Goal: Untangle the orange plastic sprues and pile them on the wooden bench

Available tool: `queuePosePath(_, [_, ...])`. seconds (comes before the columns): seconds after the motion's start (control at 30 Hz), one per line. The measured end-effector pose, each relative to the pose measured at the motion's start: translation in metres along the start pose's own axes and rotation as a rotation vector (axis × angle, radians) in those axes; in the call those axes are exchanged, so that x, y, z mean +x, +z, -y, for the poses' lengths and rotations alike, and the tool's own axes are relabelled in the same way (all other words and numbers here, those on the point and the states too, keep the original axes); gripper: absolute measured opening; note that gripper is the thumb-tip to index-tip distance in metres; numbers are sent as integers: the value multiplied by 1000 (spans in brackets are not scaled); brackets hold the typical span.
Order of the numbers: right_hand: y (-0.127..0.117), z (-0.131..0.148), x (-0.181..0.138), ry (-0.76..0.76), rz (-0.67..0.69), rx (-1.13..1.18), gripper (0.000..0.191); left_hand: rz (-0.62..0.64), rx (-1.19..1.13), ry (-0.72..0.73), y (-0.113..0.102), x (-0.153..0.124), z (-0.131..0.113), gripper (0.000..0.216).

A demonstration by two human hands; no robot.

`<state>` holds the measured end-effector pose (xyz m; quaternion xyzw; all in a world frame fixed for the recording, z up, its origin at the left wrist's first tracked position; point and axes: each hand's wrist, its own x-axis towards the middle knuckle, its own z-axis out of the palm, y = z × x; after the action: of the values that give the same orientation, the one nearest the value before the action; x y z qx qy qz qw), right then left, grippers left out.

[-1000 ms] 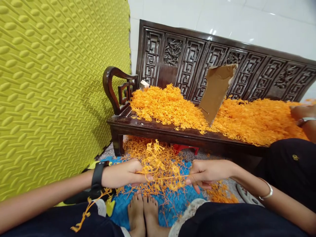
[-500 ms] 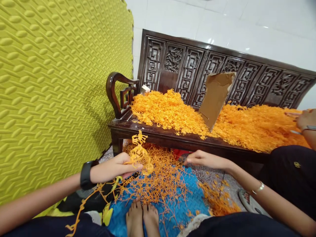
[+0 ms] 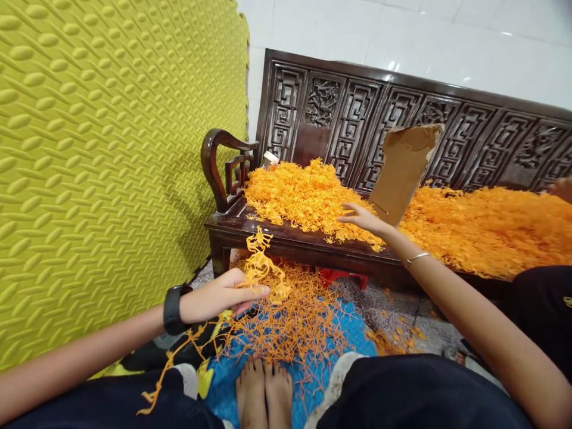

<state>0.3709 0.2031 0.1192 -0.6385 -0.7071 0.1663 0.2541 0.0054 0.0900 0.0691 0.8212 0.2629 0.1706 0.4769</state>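
Observation:
My left hand, a black band on its wrist, is closed around a bunch of spidery orange plastic pieces that stick up above the fingers. A thin branching orange strand dangles below that wrist; whether it belongs to the bunch I cannot tell. Over the front of a heap of small orange plastic pieces on the dark wooden bench, my right hand has its fingers stretched out and holds nothing visible. Whether it touches the heap is unclear.
Cardboard stands upright between two orange heaps. Thin orange sprues cover the blue mat around my feet. A red stool is under the bench. Yellow foam mat rises at left; another person's hand shows at far right.
My right hand has risen from below the bench edge to the front of the orange heap, its fingers opening out. My left hand keeps its bunch. The view has shifted slightly.

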Motion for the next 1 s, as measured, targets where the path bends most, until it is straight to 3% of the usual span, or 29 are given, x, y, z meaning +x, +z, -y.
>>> queuePosePath(0.1, [28, 28, -40, -191, 444, 192, 47, 39, -10, 12, 5, 6, 0, 53])
queuePosePath(0.17, [49, 49, -68, -332, 783, 395, 54, 65, -20, 14, 8, 9, 1, 52])
queuePosePath(0.23, [70, 67, -91, -410, 956, 537, 68, 98, -21, 9, 12, 11, 0, 51])
queuePosePath(0.3, [84, 77, -106, -441, 1010, 574, 66, 140, -15, 17, 14, 11, -1, 50])
queuePosePath(0.37, [91, 80, -112, -459, 951, 527, 44, 168, -8, 37, 16, 10, -4, 49])
queuePosePath(0.47, [88, 76, -114, -478, 710, 375, 22, 157, 10, 57, 16, 7, -6, 47])
queuePosePath(0.7, [61, 59, -113, -483, 387, 104, 31, 60, 73, -37, 14, 9, 3, 50])
queuePosePath(1.0, [59, 52, -102, -490, 156, 107, 32, -36, -296, -140, 22, 24, 3, 49])
